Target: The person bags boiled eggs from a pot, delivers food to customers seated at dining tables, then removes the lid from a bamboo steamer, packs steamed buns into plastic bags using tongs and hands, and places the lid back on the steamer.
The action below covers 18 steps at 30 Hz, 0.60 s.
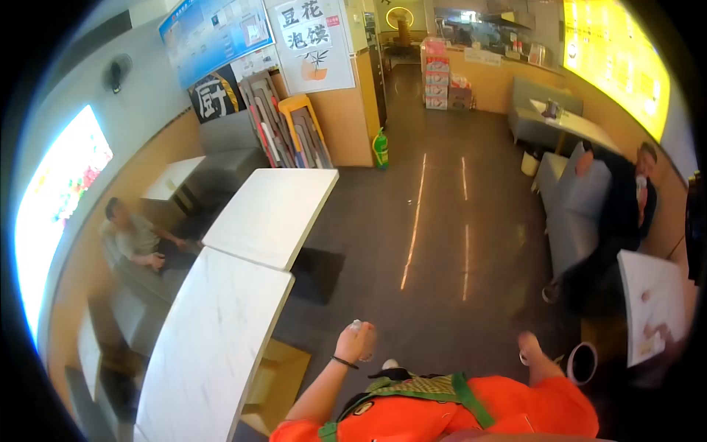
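I'm seeing orange-red clothing [567,412] filling bottom, green strap [473,401] crossing it, yellow-green patterned cloth [423,387] showing beside strap. Black band [345,362] is circling wrist of left hand [356,345], which is showing whitish item [356,325]. I'm reading near tabletop [213,339] as white with faint grey veining, floor [434,221] as dark grey-brown, sofa [578,210] as grey. Right-hand sign [618,62] is glowing yellow; stacked boxes [437,85] are showing red and white.

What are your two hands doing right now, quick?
Left hand: closed, with a small whitish thing showing at the top.
Right hand: can't tell if it's open or closed.
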Tool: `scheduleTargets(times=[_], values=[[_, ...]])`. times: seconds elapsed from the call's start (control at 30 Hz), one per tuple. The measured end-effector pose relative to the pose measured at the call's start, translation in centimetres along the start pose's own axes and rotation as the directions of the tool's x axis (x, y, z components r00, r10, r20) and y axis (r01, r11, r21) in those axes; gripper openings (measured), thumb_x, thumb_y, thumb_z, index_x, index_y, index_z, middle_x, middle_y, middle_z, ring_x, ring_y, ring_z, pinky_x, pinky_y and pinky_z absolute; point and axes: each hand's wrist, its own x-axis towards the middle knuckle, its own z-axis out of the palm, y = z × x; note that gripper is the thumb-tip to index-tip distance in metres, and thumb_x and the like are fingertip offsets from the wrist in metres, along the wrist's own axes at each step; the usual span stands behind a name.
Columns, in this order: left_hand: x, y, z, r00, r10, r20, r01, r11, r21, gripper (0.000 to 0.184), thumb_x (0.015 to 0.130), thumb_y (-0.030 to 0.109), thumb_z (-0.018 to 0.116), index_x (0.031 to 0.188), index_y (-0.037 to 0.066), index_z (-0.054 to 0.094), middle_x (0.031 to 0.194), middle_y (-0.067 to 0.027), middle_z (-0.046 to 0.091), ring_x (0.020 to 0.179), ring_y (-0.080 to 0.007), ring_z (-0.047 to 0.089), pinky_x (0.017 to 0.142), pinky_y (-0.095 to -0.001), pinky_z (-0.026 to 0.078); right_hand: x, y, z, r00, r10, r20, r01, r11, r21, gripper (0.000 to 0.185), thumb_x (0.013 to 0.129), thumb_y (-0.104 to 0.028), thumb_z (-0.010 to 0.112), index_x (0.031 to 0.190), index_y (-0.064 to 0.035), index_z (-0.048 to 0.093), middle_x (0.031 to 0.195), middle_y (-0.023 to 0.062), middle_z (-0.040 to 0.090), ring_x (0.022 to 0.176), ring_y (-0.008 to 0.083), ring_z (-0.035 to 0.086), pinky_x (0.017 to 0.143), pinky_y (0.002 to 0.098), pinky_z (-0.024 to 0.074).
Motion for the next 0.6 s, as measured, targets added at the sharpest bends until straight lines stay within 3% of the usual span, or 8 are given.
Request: scheduleTargets(times=[0.03,0.07,0.1,0.13,0.17,0.23,0.5,0.6], values=[[3.0,1.5,0.3,1.000,-0.009,0.003,0.009,1.000,-0.023,0.032,0.086,0.033,0.044,0.089,0.006,0.061,0.080,-0.0153,0.059,0.078,-0.0267,0.058,0.070,-0.0320,0.044,-2.6,0.8,-3.4,0.850,0.304,0.430,-0.009,0.825,-0.565,0.014,0.071,-0.015,0.059,0.081,-0.0097,0.067,0.085,0.0049,0.063,0.081,0.0238,0.061,0.066,0.0327,0.0493],[5.8,2.8,0.1,0.996,-0.070,0.058,0.076,0.989,-0.126,0.033,0.087,0.033,0.043,0.089,0.005,0.060,0.080,-0.0157,0.059,0.078,-0.0273,0.058,0.070,-0.0327,0.044,-2.0,5.8,0.8,0.805,0.403,0.435,-0.062,0.787,-0.614,0.013,0.068,-0.019,0.062,0.078,-0.0130,0.069,0.085,0.0010,0.065,0.082,0.0207,0.062,0.065,0.0320,0.0495],[9.6,3.8,-0.3,0.986,-0.125,0.109,0.146,0.966,-0.213,0.034,0.087,0.033,0.041,0.089,0.005,0.060,0.079,-0.0161,0.059,0.078,-0.0279,0.057,0.070,-0.0333,0.044,-3.5,8.7,1.9,0.838,0.203,0.506,0.259,0.669,-0.697,0.026,0.076,-0.025,0.057,0.101,-0.0213,0.063,0.100,-0.0008,0.061,0.095,0.0189,0.057,0.071,0.0386,0.0483],[13.6,4.3,-0.7,0.986,-0.136,0.096,0.153,0.966,-0.209,0.034,0.087,0.033,0.041,0.089,0.005,0.060,0.079,-0.0161,0.059,0.078,-0.0279,0.057,0.070,-0.0333,0.044,-4.3,9.6,1.6,0.846,0.232,0.480,0.097,0.818,-0.567,0.025,0.076,-0.025,0.056,0.099,-0.0209,0.063,0.099,-0.0005,0.061,0.094,0.0188,0.058,0.070,0.0381,0.0484],[16.8,4.6,-1.3,0.996,-0.054,0.073,0.066,0.981,-0.183,0.035,0.087,0.033,0.041,0.088,0.005,0.061,0.079,-0.0159,0.060,0.078,-0.0280,0.057,0.071,-0.0336,0.043,-3.8,9.2,0.3,0.822,0.384,0.420,-0.295,0.918,-0.264,0.024,0.076,-0.025,0.056,0.098,-0.0205,0.063,0.097,-0.0003,0.061,0.093,0.0186,0.058,0.069,0.0376,0.0484],[23.8,4.1,-1.0,0.999,0.012,0.039,-0.006,0.989,-0.145,0.036,0.088,0.033,0.040,0.087,0.005,0.061,0.079,-0.0157,0.060,0.078,-0.0281,0.057,0.071,-0.0339,0.043,-1.0,8.5,-1.3,0.740,0.539,0.403,-0.633,0.761,0.143,0.022,0.075,-0.026,0.055,0.095,-0.0198,0.064,0.094,0.0003,0.062,0.090,0.0184,0.058,0.068,0.0365,0.0485],[50.3,5.2,2.4,0.993,-0.119,-0.022,0.116,0.986,-0.118,0.040,0.088,0.037,0.039,0.087,0.005,0.063,0.078,-0.0164,0.061,0.076,-0.0283,0.058,0.069,-0.0342,0.043,31.0,6.3,-12.7,0.827,0.385,0.411,-0.506,0.827,0.245,0.019,0.075,-0.027,0.053,0.085,-0.0168,0.065,0.082,0.0025,0.063,0.081,0.0174,0.061,0.063,0.0324,0.0489],[57.2,6.3,0.9,0.982,-0.140,-0.129,0.124,0.985,-0.122,0.040,0.087,0.037,0.040,0.086,0.005,0.063,0.076,-0.0164,0.061,0.075,-0.0274,0.059,0.068,-0.0341,0.044,48.2,5.8,-20.5,0.873,0.296,0.387,-0.272,0.955,-0.116,0.019,0.075,-0.028,0.053,0.081,-0.0157,0.066,0.078,0.0033,0.063,0.077,0.0171,0.061,0.062,0.0309,0.0490]])
